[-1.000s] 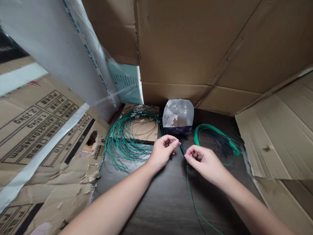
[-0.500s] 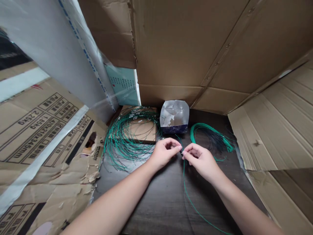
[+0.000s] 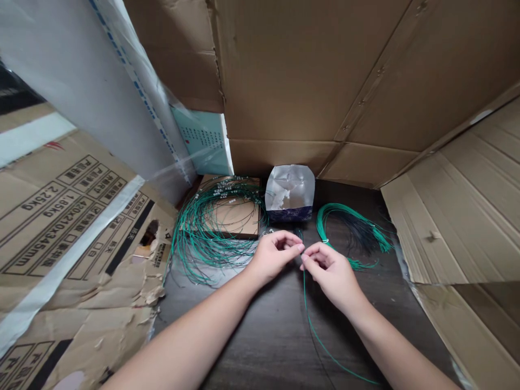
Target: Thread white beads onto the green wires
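Dark tabletop is lying below | left hand and right hand are sitting closer than a second ago, so less green cord is showing between | right fingers are pinching it, left probably too | its tail is trailing below

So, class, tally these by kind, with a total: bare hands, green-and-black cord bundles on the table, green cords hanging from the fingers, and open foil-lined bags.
Bare hands: 2 (left hand, right hand)
Cord bundles: 2 (loose left bundle, neater right bundle)
Hanging green cord: 1
Open foil-lined bag: 1
Total: 6
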Tool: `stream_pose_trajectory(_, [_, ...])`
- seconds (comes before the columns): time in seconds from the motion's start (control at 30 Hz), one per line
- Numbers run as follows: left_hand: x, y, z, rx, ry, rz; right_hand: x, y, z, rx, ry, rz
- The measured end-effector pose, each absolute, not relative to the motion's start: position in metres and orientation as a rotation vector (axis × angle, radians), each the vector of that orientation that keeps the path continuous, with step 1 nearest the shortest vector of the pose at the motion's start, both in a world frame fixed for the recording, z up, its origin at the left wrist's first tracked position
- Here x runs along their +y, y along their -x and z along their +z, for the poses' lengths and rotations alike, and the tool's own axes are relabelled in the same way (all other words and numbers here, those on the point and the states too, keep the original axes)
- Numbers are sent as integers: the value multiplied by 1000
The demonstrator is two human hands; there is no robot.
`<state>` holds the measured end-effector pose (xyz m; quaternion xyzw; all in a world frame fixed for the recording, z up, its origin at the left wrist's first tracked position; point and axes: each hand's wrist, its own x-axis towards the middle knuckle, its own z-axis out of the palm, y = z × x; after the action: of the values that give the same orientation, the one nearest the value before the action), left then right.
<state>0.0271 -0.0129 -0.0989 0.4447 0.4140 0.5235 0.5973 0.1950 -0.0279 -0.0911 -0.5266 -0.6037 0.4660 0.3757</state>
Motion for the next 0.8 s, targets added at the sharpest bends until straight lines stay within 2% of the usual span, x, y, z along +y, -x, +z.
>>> stream_pose_trajectory(0.57, [-14, -27, -96, 919, -962, 1191, -33, -187, -93, -1471, 1328, 1240])
stream_pose_trajectory(0.8, [-15, -26, -94, 893, -1003, 1149, -35, -186, -98, -1429, 1300, 1358])
